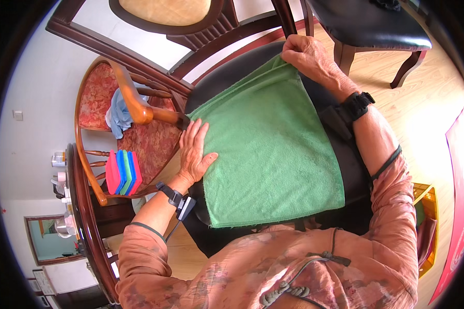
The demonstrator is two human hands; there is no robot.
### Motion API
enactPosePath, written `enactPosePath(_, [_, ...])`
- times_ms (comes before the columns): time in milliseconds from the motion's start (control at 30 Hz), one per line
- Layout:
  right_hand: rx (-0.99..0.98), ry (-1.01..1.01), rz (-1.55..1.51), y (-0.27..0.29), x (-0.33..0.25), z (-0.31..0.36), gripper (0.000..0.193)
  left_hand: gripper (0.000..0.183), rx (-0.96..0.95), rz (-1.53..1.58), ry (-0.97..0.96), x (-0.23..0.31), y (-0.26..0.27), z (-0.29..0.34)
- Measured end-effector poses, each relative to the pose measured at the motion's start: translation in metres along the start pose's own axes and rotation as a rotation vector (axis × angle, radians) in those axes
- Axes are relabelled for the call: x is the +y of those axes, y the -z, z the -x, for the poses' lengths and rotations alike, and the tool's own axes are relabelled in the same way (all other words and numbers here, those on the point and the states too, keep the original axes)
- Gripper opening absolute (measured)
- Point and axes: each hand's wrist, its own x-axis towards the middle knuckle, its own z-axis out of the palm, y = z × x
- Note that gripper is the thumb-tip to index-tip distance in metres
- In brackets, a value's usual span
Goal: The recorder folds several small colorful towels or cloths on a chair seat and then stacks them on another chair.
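Mid-fold, by my judgement: left hand [193,152] lay flat, fingers spread, on green terry towel [265,149], frame centre; right hand [307,54] pinched its upper corner. Next: align edges.

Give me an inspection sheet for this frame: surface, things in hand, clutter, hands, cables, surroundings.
Surface: black padded chair seat, mostly covered by the cloth.
Things in hand: green towel, spread flat and folded over along its far edge.
Clutter: stack of coloured sponges and a blue cloth on the red-cushioned wooden armchair.
Hands: left hand lies flat on the towel's left edge; right hand has a pinching grip on the far corner.
Cables: thin cord hanging from the left wrist device; black band on the right wrist.
Surroundings: wooden floor, second dark chair, white wall.
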Motion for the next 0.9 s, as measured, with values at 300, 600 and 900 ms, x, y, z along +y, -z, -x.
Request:
enactPosePath(300, [0.083, -0.166, 0.034, -0.007, 0.032, -0.012, 0.028, 0.086, 0.015, 0.02, -0.019, 0.004, 0.0, -0.003])
enactPosePath(600, [-0.15, -0.227, -0.204, 0.014, 0.02, 0.003, 0.029, 0.086, 0.012, 0.025, -0.016, 0.003, 0.0, -0.002])
enactPosePath(900, [-0.266, -0.027, -0.114, 0.013, 0.025, 0.002, 0.034, 0.086, 0.008, 0.023, -0.022, 0.002, 0.0, -0.002])
